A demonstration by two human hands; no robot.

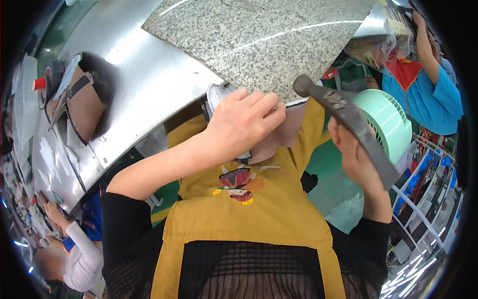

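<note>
My left hand [249, 119] is closed on a pinkish-brown leather-like piece [276, 142] and presses it at the near edge of a speckled granite slab [269, 47]. A pale grey lining [217, 94] shows beside the wrist; part of the piece hangs below the slab against my apron. The fingertips and what lies right under them are partly hidden. My right hand [356, 157] grips a dark metal hammer [343, 107], raised to the right of the slab. Its round face points toward the slab and the piece, apart from both. The hammer's handle is mostly hidden.
The slab rests on a shiny metal table [144, 74]. Similar pinkish-brown pieces [82, 107] with black edging stand on its left, near a red-capped item [39, 83]. A mint-green fan [383, 124] stands close behind my right hand. Co-workers sit at lower left and upper right.
</note>
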